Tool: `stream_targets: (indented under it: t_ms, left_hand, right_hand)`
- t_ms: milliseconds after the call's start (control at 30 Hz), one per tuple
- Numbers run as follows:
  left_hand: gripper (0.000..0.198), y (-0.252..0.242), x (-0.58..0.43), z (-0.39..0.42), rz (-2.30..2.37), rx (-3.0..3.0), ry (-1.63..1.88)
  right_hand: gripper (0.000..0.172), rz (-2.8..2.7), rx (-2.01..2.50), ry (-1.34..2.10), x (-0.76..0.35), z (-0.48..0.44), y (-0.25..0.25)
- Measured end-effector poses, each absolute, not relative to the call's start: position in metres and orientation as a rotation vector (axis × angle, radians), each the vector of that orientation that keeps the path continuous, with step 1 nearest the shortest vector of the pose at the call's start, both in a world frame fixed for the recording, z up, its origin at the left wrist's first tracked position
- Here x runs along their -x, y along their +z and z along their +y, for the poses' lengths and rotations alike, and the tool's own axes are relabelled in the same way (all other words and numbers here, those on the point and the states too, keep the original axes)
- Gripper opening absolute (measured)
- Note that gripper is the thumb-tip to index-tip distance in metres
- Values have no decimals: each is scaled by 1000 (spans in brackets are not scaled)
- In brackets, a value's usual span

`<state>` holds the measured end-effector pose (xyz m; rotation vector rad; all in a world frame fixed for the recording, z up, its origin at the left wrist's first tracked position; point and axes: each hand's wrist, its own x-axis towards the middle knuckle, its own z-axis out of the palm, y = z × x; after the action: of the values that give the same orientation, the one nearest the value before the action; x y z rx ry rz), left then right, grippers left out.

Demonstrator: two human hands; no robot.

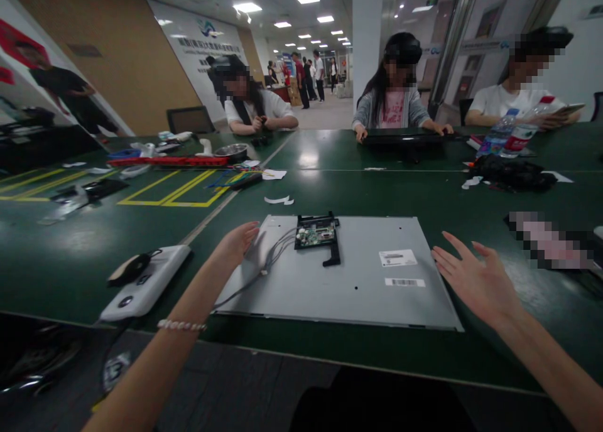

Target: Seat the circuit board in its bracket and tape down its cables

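Observation:
A flat grey metal panel [348, 294], like the back of a display screen, lies on the green table in front of me. On its upper middle sits a green circuit board [313, 232] in a black plastic bracket [332, 253]. Grey cables [264, 272] run from the board to the panel's lower left. Two white labels are on the right part, one a barcode sticker [405, 282]. My left hand [238, 240] is beside the panel's upper left edge, fingers stretched out. Near the right edge my right hand [478, 281] is spread, palm turned up. Neither hand holds anything.
Left of me lie a white power-bank-like device [146, 284] and a black mouse-like object [129, 269]. Paper scraps [279, 200] lie beyond the panel. At right are a phone-like object [549, 240], black plastic [513, 171] and bottles [522, 130]. Several people sit across the table.

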<state>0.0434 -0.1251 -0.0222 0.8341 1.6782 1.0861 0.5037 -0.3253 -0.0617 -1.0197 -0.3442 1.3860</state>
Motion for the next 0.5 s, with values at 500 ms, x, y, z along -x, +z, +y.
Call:
stream_targets:
  t_ms: [500]
  left_hand:
    - [19, -28, -109, -154, 1539, -947, 1064]
  right_hand:
    - [62, -459, 1176, 1248, -567, -345, -74]
